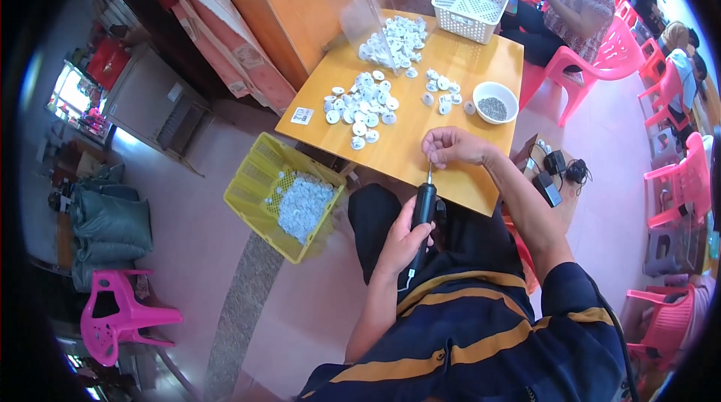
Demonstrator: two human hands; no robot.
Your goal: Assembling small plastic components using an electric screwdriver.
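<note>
My left hand (403, 243) is wrapped round a black electric screwdriver (426, 203), its bit pointing up and away from me over the near table edge. At the bit's tip, the fingers of my right hand (455, 147) are pinched together; whatever they hold is too small to make out. Beyond my hands on the wooden table (409, 120) lies a pile of round white plastic parts (362, 105). A smaller group of similar parts (441, 89) sits to its right. Beside that group is a white bowl (492, 89) of small metal screws (493, 108).
More white parts (394, 40) lie by a clear panel (375, 11) at the far side. A white basket (464, 26) stands at the far right corner. Left of my knees, a yellow crate (248, 193) holds many white pieces. Another person (582, 11) sits beyond the table.
</note>
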